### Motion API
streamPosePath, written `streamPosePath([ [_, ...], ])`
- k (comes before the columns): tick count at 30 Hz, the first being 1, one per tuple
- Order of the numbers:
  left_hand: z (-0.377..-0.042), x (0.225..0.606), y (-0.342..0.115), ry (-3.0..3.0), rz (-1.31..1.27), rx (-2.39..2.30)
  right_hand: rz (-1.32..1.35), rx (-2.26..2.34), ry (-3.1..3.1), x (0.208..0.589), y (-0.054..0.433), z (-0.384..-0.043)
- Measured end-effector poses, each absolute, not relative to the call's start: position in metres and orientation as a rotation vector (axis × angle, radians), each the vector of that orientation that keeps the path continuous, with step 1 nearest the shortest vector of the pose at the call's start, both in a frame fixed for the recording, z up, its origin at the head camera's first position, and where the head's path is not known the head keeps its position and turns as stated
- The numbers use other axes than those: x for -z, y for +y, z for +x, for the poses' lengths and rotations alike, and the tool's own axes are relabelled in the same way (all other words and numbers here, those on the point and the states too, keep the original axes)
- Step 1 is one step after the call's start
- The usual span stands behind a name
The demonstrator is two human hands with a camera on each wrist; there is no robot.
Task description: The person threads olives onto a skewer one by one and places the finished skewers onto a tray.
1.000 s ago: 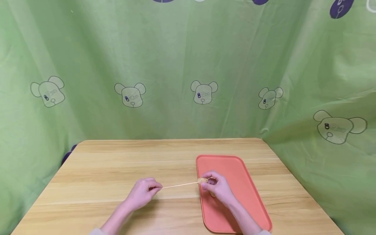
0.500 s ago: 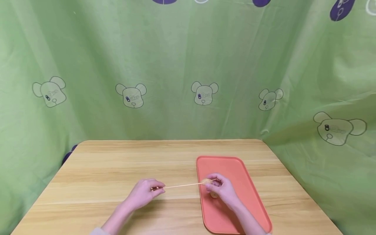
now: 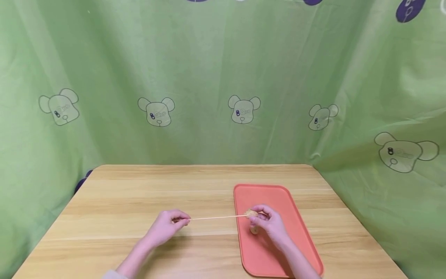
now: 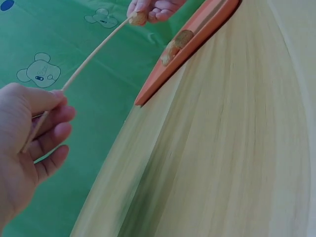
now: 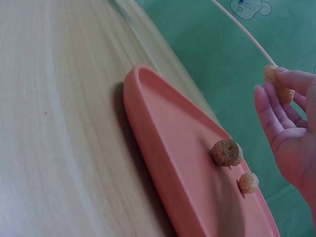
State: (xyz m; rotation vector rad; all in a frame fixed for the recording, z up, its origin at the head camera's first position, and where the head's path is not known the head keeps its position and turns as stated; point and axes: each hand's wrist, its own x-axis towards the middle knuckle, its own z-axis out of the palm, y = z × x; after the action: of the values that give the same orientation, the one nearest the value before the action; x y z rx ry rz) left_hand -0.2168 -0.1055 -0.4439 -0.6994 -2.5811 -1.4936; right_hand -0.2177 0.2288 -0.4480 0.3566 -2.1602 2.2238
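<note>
My left hand (image 3: 166, 228) pinches a thin wooden skewer (image 3: 216, 217) near one end between thumb and fingers. In the left wrist view the skewer (image 4: 94, 53) runs across the palm side, with the lower fingers loosely bent. At its other end, my right hand (image 3: 275, 228) pinches a tan, wrinkled food piece (image 5: 271, 74) resembling a fried puff. The skewer's tip meets that piece; how deep it goes in is hidden. Under the right hand, similar loose pieces lie on the coral tray: a darker round one (image 5: 226, 152) and a smaller pale one (image 5: 248, 182).
The coral tray (image 3: 268, 193) has a low raised rim and lies lengthwise on the right of the wooden table (image 3: 156, 193). A green curtain (image 3: 202, 58) with bear-head prints hangs behind the table and along both sides.
The right hand and the food piece have shifted slightly to the right. The left hand has moved a little left, and more of the skewer shows between the hands.
</note>
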Motion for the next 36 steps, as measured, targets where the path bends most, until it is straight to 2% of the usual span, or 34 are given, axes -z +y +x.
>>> streamPosePath([
  [7,-0.212,0.436,-0.103,-2.473,-0.659,1.656,0.458,-2.251,-2.104,0.449,0.230,-0.217],
  [20,-0.214,0.444,-0.102,-2.422,-0.570,1.788,0.428,-2.184,-2.078,0.448,0.225,-0.215],
  [36,-0.212,0.446,-0.103,-2.348,-0.634,1.854,0.446,-2.142,-2.053,0.450,0.214,-0.215],
])
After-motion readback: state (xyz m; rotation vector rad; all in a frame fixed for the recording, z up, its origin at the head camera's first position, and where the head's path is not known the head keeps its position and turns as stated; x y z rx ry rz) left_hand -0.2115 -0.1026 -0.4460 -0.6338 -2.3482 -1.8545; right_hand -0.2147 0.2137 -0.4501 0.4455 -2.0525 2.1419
